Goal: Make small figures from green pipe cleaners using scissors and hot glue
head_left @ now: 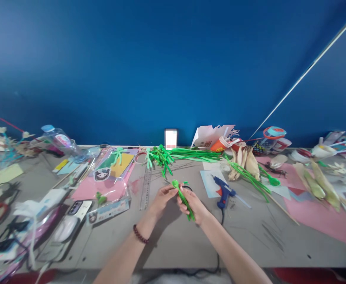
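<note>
Both hands at work right in front of the body; the left hand [162,199] pinches the green stems [186,202] near their curled top, thumb and finger closed on them; the right hand [195,205] wraps its fingers around the same stems lower down, the loose ends poking out below it; so the stems sit in the grip, tilted, above the grey table [175,252]; a beaded bracelet [140,234] circles the left wrist, nearer than the grip.

Just right of the grip now, the blue glue gun [226,191] lies with its nozzle over a pale blue sheet [208,182]; its cord [218,258] runs back toward the near edge; left of the grip there's a clear ruler [145,189], and farther left a clear bag [113,185] with pink paper showing through, a phone [85,207] lying close by it.

Straight beyond the grip comes a tangled green bunch [162,157], long green lengths [196,154] stretching off to its right; beyond and right, pale husks [251,163] and an orange cup [218,145]; far left, a tilted bottle [60,138]; behind it all, the blue wall [173,71].
</note>
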Tool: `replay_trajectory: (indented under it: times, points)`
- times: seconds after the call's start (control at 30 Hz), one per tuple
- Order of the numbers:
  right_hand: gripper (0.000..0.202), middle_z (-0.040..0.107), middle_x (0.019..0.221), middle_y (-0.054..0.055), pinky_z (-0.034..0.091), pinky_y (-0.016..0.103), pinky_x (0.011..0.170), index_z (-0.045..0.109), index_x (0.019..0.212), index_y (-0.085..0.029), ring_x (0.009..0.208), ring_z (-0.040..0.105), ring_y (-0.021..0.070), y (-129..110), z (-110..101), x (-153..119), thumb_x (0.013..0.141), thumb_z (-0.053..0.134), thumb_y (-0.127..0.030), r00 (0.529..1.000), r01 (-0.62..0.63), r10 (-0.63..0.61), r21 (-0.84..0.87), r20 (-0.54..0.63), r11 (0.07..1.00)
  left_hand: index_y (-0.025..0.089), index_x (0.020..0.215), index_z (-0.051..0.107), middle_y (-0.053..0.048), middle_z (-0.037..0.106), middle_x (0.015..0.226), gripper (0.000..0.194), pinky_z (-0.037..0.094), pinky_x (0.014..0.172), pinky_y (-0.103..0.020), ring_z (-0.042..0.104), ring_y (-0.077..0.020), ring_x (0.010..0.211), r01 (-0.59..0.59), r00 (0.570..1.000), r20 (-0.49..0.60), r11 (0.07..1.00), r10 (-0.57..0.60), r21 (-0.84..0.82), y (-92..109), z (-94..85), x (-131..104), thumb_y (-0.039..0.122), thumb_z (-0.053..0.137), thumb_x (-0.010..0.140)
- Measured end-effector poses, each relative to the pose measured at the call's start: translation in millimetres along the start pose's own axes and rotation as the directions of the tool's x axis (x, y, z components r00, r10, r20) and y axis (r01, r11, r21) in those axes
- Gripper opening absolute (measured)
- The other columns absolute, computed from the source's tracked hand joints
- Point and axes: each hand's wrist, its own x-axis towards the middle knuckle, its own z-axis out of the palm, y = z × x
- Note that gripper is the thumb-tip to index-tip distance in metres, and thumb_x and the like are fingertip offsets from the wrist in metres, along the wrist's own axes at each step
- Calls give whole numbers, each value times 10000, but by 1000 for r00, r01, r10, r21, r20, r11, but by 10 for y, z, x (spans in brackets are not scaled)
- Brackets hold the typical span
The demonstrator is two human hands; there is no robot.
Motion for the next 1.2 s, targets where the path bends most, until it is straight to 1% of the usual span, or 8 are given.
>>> replay_trajectory:
  times: [0.17, 0.27, 0.4, 0.57, 0.67, 0.93, 1.07, 1.2]
  points:
    - [403, 573, 534, -44, 232, 117, 280, 510, 750, -165, 324, 407, 25, 18, 29, -32, 726, 649, -542, 998, 57, -58, -95, -8, 994, 139, 813, 723, -46, 649, 650, 195, 449, 661, -266, 593, -149, 632, 51, 998, -19, 984, -55, -173, -9, 38, 9, 311, 706, 725]
    - [385, 580, 554, -50, 250, 110, 280, 499, 731, -169, 323, 405, 18, 57, 41, -24, 689, 702, -494, 988, 140, -149, -148, -50, 979, 124, 787, 709, -13, 580, 559, 222, 410, 547, -230, 534, -114, 530, 60, 998, -13, 984, -63, -171, 2, 76, -5, 339, 694, 733]
    - [370, 600, 586, -36, 323, 125, 286, 509, 720, -167, 331, 433, 28, 106, 55, -19, 692, 702, -481, 967, 210, -235, -206, -104, 956, 123, 716, 679, 17, 509, 513, 222, 360, 475, -218, 481, -93, 470, 60, 998, -14, 989, -63, -137, -2, 106, -31, 342, 715, 706]
    - [349, 599, 577, -35, 341, 126, 287, 504, 706, -168, 333, 431, 30, 120, 60, -28, 715, 690, -463, 960, 241, -265, -216, -90, 946, 141, 572, 587, 29, 466, 475, 287, 360, 481, -226, 468, -90, 452, 34, 999, -15, 990, -36, -135, 2, 132, -51, 352, 675, 745]
    - [345, 588, 547, -42, 333, 126, 275, 489, 685, -172, 318, 421, 32, 118, 59, -26, 721, 687, -453, 961, 242, -264, -209, -82, 947, 145, 544, 564, 24, 462, 463, 326, 375, 496, -233, 481, -100, 465, 14, 1000, -25, 992, -17, -129, 13, 150, -61, 373, 658, 757]
    - [356, 590, 529, -47, 309, 123, 254, 466, 666, -181, 308, 422, 36, 112, 70, -10, 679, 725, -424, 971, 212, -224, -131, -79, 968, 129, 630, 637, 33, 455, 466, 279, 370, 476, -237, 463, -99, 444, -4, 994, -112, 992, -10, -129, -66, 134, -46, 386, 679, 731]
    - [342, 592, 533, -46, 305, 122, 256, 465, 660, -181, 314, 424, 37, 113, 59, -8, 688, 718, -410, 975, 202, -211, -118, -67, 972, 128, 684, 675, 15, 503, 500, 245, 401, 522, -242, 511, -118, 509, -3, 991, -130, 989, -16, -148, -65, 139, -46, 369, 689, 722]
    - [331, 580, 520, -49, 284, 118, 259, 468, 672, -182, 324, 431, 41, 108, 44, -10, 685, 718, -400, 989, 137, -140, -63, -54, 989, 132, 654, 682, 0, 551, 522, 221, 423, 583, -246, 532, -120, 544, -14, 990, -138, 988, -8, -157, -45, 135, -38, 344, 698, 717]
